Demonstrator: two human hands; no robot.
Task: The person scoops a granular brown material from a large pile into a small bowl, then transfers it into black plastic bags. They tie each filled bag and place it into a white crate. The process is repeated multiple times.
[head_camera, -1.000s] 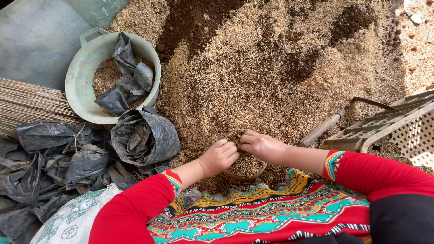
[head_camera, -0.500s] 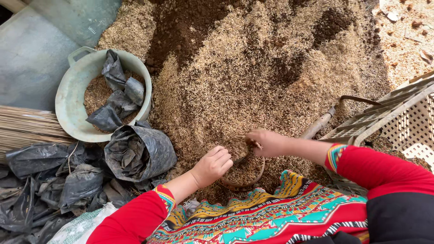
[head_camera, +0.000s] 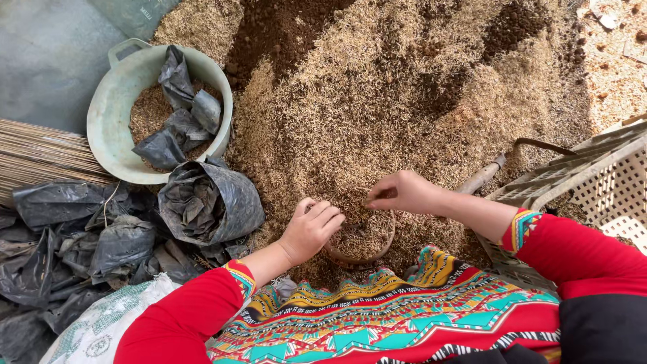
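Husk and dark soil lie heaped in one broad pile point(head_camera: 404, 101) that fills most of the ground ahead, and at its near edge sits a small round brown pot point(head_camera: 360, 243), nearly brimful of the same mix, just in front of the person's patterned lap cloth point(head_camera: 404, 317). Half a second ago the left hand point(head_camera: 311, 230) lay lower and further from the pot while the right hand was bent over its rim; now the left hand has come up to touch the pot's left rim, fingers loosely curled and gripping nothing that shows, and the right hand point(head_camera: 403, 192) hovers above the far rim with fingertips pinched together, seemingly on a little of the mix, though what it holds is too small to tell. The two hands stand apart, one on each side of the pot, which suggests that the filling is at the topping and pressing stage. By count: one pale green basin point(head_camera: 111, 128) at upper left, holding husk and about three crumpled black bags point(head_camera: 178, 114); one open black bag point(head_camera: 209, 202) standing just below the basin; a heap of further black bags point(head_camera: 60, 236) at left, too tangled to number; one white woven sack point(head_camera: 94, 323) at the lower left; one bundle of straw point(head_camera: 34, 155) along the left edge; one beige plastic crate point(head_camera: 593, 182) at right; and one tool handle point(head_camera: 480, 178) poking from the pile beside the right wrist.
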